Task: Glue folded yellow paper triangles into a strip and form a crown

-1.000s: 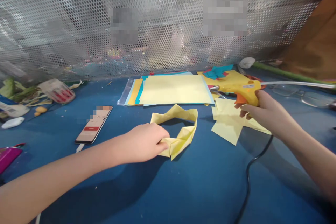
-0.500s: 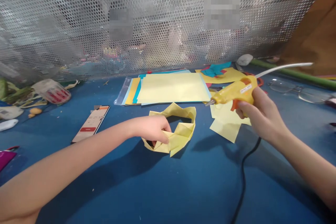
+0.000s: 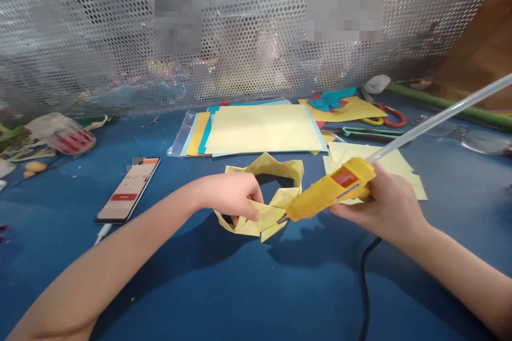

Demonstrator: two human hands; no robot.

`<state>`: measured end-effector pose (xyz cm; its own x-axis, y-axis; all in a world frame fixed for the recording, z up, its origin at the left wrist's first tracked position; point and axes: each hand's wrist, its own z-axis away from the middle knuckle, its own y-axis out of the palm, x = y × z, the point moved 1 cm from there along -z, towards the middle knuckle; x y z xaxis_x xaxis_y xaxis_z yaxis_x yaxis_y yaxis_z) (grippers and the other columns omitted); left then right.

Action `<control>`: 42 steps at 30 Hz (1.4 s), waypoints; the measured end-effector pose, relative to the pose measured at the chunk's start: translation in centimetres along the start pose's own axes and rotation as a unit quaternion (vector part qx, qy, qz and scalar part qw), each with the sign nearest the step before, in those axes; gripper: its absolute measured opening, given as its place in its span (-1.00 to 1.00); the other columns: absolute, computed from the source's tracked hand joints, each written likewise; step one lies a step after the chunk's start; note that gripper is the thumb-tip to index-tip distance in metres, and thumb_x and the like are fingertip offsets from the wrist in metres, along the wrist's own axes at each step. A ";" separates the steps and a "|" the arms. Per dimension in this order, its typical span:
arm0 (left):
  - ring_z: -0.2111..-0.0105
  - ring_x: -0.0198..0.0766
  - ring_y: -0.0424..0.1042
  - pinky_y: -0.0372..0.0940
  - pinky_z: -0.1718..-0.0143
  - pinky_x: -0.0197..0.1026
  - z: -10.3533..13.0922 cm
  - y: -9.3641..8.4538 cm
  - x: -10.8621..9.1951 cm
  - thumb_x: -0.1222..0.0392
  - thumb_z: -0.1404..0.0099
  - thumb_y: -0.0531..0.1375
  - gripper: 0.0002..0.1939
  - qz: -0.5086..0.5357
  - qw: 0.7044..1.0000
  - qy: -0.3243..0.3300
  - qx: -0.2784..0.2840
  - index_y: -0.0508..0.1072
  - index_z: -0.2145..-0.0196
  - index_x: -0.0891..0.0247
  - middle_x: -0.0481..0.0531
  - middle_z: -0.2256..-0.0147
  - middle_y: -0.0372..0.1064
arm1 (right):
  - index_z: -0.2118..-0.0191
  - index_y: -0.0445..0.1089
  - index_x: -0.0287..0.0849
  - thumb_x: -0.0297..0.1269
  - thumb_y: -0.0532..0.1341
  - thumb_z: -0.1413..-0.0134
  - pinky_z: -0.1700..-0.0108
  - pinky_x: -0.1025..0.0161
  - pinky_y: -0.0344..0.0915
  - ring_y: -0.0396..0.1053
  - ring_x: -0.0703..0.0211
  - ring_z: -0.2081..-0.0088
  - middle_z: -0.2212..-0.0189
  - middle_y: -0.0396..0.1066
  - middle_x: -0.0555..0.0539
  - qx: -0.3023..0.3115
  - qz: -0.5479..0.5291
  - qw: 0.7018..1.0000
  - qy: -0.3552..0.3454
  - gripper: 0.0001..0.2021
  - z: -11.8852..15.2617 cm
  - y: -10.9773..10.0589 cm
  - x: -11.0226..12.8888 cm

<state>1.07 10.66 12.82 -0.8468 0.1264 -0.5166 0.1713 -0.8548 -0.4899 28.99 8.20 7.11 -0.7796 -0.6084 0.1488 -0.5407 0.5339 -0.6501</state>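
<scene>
Head view: left hand pinched paper ring by wall between fingers, apparently steadying it; right hand wrapped fingers round glue gun, nozzle tilted down at or just above wall, right of left fingers.

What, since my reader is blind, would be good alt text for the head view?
A person's left hand grips a ring of folded pale-yellow paper while the right hand holds a yellow plastic glue gun, its metal tip at the ring's near side. On the blue tabletop lie stacked coloured paper sheets and a lit rectangular smartphone.
</scene>
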 end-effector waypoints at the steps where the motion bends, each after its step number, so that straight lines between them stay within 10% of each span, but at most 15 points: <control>1: 0.41 -0.24 0.52 0.34 0.36 -0.22 0.0 0.0 0.1 0.19 -0.39 0.34 -0.88 0.003 1.000 -0.001 -0.002 0.53 0.31 0.24 -0.13 0.43 0.44 | 0.34 0.30 -0.05 0.11 0.25 -0.21 0.63 0.31 0.05 0.21 0.27 0.69 0.66 0.32 0.11 0.002 0.008 1.000 -0.022 -0.67 0.0 0.1 0.1; 13: 0.49 -0.30 0.44 0.17 0.49 -0.27 0.2 0.2 0.4 0.24 -0.22 0.27 -0.93 0.009 1.000 0.002 -0.018 0.46 0.43 0.18 -0.17 0.50 0.36 | 0.28 0.32 -0.05 0.22 0.07 -0.52 0.57 0.32 0.17 0.36 0.32 0.66 0.55 0.55 0.08 0.006 0.041 0.983 -0.177 -0.53 -0.6 -0.1 0.1; 42: 0.35 -0.28 0.51 0.24 0.40 -0.29 -0.4 0.0 0.8 0.23 -0.36 0.28 -0.92 -0.028 0.999 0.018 -0.015 0.60 0.21 0.22 -0.08 0.26 0.60 | 0.13 0.39 0.01 -0.35 0.10 -0.51 0.41 0.22 0.32 0.48 0.19 0.52 0.50 0.53 0.10 0.056 0.043 0.973 -0.218 -0.84 -0.1 -0.8 2.5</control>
<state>0.63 10.97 12.11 -0.8371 0.1924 -0.5121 0.1389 -0.8307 -0.5391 27.44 6.27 8.09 -0.5992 -0.7688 -0.2235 -0.4229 0.5410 -0.7269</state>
